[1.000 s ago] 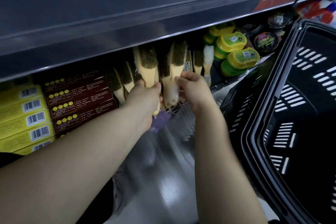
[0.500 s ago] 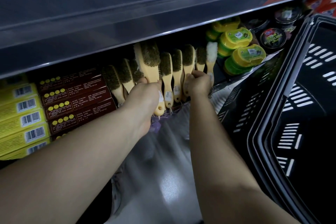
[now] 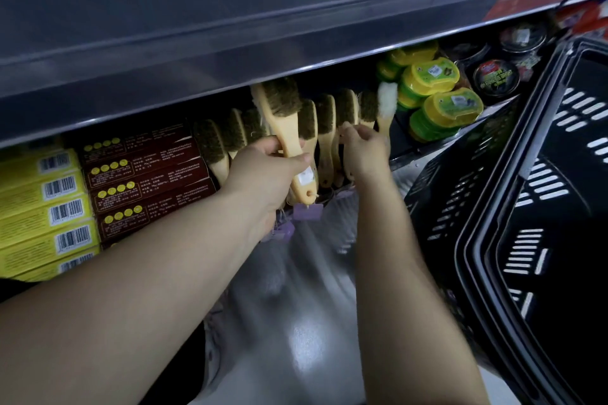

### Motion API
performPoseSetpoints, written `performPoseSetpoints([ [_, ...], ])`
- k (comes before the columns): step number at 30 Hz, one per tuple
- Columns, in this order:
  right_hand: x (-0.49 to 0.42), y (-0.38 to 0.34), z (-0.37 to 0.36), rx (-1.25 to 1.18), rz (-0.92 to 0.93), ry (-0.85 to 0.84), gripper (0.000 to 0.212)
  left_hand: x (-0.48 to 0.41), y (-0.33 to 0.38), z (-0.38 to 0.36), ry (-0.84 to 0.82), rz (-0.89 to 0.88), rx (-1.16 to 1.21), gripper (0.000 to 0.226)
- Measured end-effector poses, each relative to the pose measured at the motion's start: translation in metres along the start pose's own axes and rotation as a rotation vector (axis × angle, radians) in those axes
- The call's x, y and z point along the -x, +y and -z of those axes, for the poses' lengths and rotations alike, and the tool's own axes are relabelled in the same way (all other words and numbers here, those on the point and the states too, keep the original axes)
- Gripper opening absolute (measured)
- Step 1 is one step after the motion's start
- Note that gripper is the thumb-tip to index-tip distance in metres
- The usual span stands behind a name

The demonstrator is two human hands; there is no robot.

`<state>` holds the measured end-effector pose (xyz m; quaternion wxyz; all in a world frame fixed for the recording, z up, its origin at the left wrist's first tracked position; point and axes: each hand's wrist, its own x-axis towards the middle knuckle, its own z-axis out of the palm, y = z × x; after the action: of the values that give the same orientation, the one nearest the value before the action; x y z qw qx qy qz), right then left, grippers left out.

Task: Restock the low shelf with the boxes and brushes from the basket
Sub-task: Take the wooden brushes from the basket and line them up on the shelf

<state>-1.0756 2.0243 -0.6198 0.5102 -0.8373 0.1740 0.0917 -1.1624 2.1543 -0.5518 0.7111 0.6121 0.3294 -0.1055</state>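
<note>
My left hand (image 3: pixel 263 171) grips the wooden handle of a dark-bristled brush (image 3: pixel 286 122), held tilted in front of the low shelf. Several more brushes (image 3: pixel 325 128) stand side by side on edge in a row on the shelf. My right hand (image 3: pixel 363 149) has its curled fingers on the handles of the brushes at the right end of the row, next to a white fluffy brush (image 3: pixel 383 108). Brown boxes (image 3: pixel 144 174) and yellow boxes (image 3: pixel 42 207) are stacked at the left. The black basket (image 3: pixel 526 207) stands at the right; its inside looks dark.
The upper shelf's grey edge (image 3: pixel 263 52) overhangs the low shelf closely. Green-and-yellow tubs (image 3: pixel 437 99) and round black tins (image 3: pixel 495 77) fill the shelf's right part. Purple tags (image 3: pixel 307 210) hang from the brush handles. A shiny floor lies below.
My right hand moved right along the row and set brushes upright there. My left hand has kept its grip on the tilted brush, now raised slightly.
</note>
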Motion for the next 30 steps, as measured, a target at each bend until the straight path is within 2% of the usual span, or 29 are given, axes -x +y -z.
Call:
performPoseSetpoints([
  [3,0.043,-0.015,0.013,-0.244,-0.052,-0.517,0.040,0.001,0.002,0.000,0.017,-0.019,-0.004,0.016],
  [5,0.061,-0.016,0.020,-0.307,0.002,-0.744,0.027,0.003,0.002,-0.001,0.013,-0.004,-0.033,0.018],
  [7,0.070,-0.014,0.022,-0.373,0.068,-0.837,0.023,0.006,0.002,-0.002,-0.009,0.012,-0.048,0.020],
  [10,0.068,-0.008,0.027,-0.412,0.019,-0.828,0.034,0.009,0.003,-0.003,-0.027,0.054,-0.021,0.020],
  [13,0.061,0.002,0.031,-0.425,0.004,-0.728,0.020,0.012,0.004,-0.010,-0.079,0.083,-0.036,0.013],
  [15,0.053,0.010,0.030,-0.433,-0.011,-0.492,0.014,0.012,0.002,-0.014,-0.089,0.059,-0.108,0.016],
  [18,0.031,0.022,0.021,-0.510,-0.069,-0.080,0.018,0.011,-0.001,-0.017,-0.115,0.024,-0.152,0.018],
  [20,0.011,0.030,0.015,-0.431,-0.121,0.087,0.023,0.011,-0.003,-0.017,-0.119,0.026,-0.189,0.014],
  [24,-0.026,0.038,0.009,-0.341,-0.220,0.218,0.031,0.014,-0.004,-0.016,-0.113,0.021,-0.251,0.013],
  [30,-0.044,0.048,0.000,-0.184,-0.222,0.257,0.020,0.019,-0.006,-0.016,-0.170,-0.002,-0.272,0.013],
])
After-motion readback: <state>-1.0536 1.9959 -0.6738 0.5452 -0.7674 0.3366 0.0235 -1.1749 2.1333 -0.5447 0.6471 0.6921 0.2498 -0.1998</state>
